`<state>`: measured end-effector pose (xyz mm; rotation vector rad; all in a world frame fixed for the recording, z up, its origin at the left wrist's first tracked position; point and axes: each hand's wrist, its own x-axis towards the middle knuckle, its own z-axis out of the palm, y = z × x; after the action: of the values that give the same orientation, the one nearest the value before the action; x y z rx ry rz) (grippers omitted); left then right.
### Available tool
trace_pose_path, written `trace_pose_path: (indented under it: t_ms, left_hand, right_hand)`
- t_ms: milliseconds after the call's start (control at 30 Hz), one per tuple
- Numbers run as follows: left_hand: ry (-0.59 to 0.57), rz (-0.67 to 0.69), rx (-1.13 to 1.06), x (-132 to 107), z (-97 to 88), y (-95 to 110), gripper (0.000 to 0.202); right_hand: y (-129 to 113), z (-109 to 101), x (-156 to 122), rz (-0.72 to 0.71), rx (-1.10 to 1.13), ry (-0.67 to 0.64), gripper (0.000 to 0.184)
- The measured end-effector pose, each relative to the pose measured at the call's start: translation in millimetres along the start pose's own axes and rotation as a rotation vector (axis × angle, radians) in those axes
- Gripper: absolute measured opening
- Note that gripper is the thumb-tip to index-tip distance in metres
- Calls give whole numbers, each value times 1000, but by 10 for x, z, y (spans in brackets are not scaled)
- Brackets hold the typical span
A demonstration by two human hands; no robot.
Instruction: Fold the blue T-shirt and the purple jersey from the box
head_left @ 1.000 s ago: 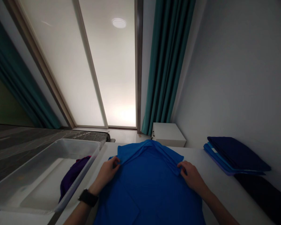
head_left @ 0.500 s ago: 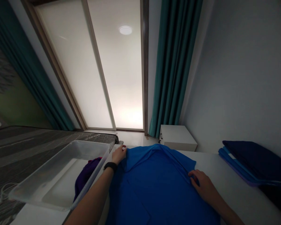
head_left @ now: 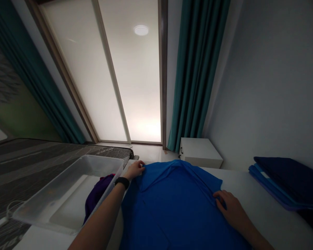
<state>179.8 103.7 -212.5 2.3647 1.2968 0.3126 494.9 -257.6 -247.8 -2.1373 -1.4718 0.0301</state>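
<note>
- Blue polo shirt lay spread flat on the white table top, directly in front of the person, its collared end farthest from them and its lower part running out of view.
- Left hand was at the shirt's far left corner, near the collar, with the fingers curled and closed over the edge of the cloth, holding it in a small pinch. A black wristwatch sat on that wrist.
- Right hand rested on the shirt's right side, half-closed, with the fingers bent against a fold at the cloth's edge. Whether they had actually pinched the cloth, I could not tell.
- Clear plastic tub stood at the left end of the table, just beside the left forearm, with a dark purple garment visible through its near wall.
- Folded stack of navy and bright blue cloth lay on the table's right side, well apart from the right hand.
- White bedside cabinet stood beyond the table, in front of a teal curtain hanging beside a tall frosted glass door.
- Dark patterned mattress lay to the left of the tub. Nothing stood between either hand and the shirt.
</note>
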Motion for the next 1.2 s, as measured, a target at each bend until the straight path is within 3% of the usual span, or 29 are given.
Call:
trace_pose_path:
  t_ms: [367, 567, 800, 967, 1200]
  left_hand:
    - [116, 32, -70, -12, 9, 28, 3]
    - [175, 62, -147, -195, -6, 145, 13]
    - [209, 101, -224, -454, 93, 265, 23]
    - [262, 249, -279, -637, 138, 472, 22]
    - [157, 311, -278, -800, 387, 633, 16]
  right_hand:
    - [4, 16, -20, 2, -10, 10, 26]
    - [-91, -6, -35, 39, -32, 8, 25]
    - [-12, -126, 120, 302, -64, 3, 35]
    - [151, -238, 358, 469, -234, -38, 31]
    - [196, -197, 608, 570, -292, -44, 25]
